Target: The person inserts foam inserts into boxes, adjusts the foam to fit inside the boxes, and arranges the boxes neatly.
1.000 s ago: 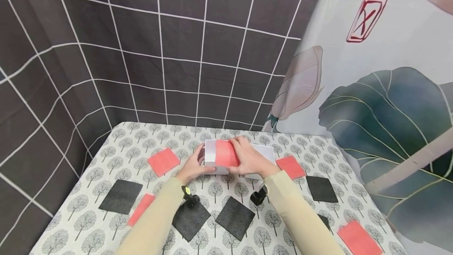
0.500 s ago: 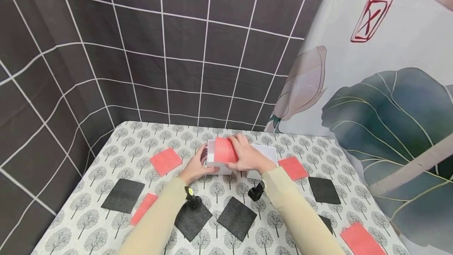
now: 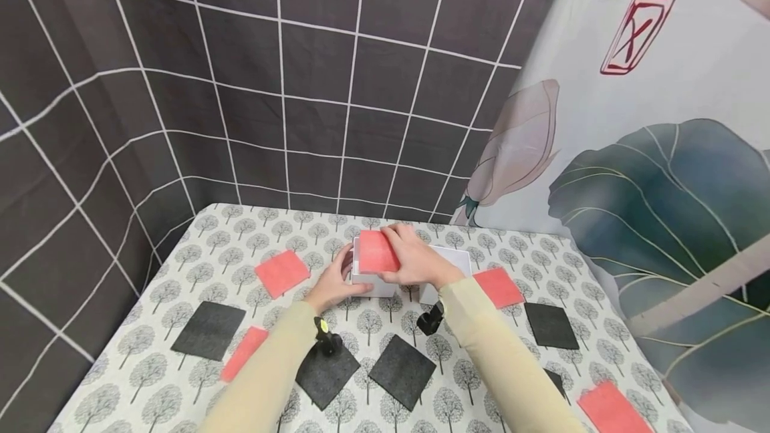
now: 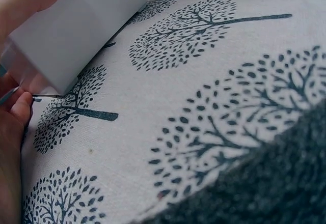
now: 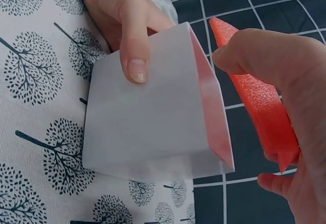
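My left hand (image 3: 333, 284) grips the left side of a white open box (image 3: 380, 286), its thumb on the near wall. In the right wrist view that thumb lies flat on the box's outer wall (image 5: 153, 112). Between thumb and fingers, my right hand (image 3: 416, 259) pinches a red felt-like square (image 3: 377, 251) over the box opening. The red square (image 5: 260, 104) looks slightly bent and apart from the box rim in the right wrist view. Its hold on the far side is partly hidden. The box's inside is mostly covered from the head view.
A white lid-like piece (image 3: 455, 259) lies right of the box, partly behind the right wrist. Red squares (image 3: 283, 273) and black squares (image 3: 208, 331) lie scattered over the tree-print tablecloth (image 3: 162, 353). A dark gridded curtain (image 3: 313, 119) hangs behind the table.
My right hand has raised the red square a little and shifted it left above the box. The left hand keeps its grip on the box.
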Demonstrator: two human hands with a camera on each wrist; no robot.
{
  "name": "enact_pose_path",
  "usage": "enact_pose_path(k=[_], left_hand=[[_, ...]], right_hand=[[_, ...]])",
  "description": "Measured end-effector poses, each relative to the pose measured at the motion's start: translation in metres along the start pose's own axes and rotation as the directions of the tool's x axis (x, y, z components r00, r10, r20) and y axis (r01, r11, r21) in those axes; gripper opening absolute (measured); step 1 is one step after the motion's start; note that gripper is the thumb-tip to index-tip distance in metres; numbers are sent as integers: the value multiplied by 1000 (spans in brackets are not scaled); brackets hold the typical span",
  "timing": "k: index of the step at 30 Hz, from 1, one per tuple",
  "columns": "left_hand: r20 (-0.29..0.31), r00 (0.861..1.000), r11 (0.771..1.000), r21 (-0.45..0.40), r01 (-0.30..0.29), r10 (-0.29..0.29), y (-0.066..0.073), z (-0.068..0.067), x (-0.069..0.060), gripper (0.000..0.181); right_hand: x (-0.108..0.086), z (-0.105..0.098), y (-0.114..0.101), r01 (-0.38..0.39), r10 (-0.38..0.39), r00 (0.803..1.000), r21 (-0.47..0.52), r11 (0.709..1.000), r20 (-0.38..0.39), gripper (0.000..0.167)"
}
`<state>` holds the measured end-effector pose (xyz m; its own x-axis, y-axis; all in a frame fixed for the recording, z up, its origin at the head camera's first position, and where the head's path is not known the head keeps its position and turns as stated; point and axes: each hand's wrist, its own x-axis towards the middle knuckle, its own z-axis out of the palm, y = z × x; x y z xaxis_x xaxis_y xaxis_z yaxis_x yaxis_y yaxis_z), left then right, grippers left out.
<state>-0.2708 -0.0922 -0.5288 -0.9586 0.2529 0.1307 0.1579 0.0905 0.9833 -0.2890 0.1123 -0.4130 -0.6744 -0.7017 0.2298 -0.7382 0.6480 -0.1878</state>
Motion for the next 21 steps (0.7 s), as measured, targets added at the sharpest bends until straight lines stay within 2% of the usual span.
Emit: enact_pose_path(k=[6, 13, 16, 21], left_hand=[[10, 1000, 1000, 16, 20, -20, 3, -1, -1, 112], [53, 999, 1000, 4, -10, 10, 25, -1, -10, 109], [40, 999, 999, 17, -27, 27, 15, 0, -6, 108], [12, 1000, 1000, 7, -20, 20, 1, 1, -1, 108]], right_hand=[[6, 6, -2, -1, 1, 999, -1, 1000, 37, 92], [7, 10, -1, -35, 33, 997, 27, 999, 67, 90], [7, 12, 1, -41, 39, 996, 26, 999, 75, 88], [7, 15, 4, -49, 46, 995, 32, 998, 94, 84]])
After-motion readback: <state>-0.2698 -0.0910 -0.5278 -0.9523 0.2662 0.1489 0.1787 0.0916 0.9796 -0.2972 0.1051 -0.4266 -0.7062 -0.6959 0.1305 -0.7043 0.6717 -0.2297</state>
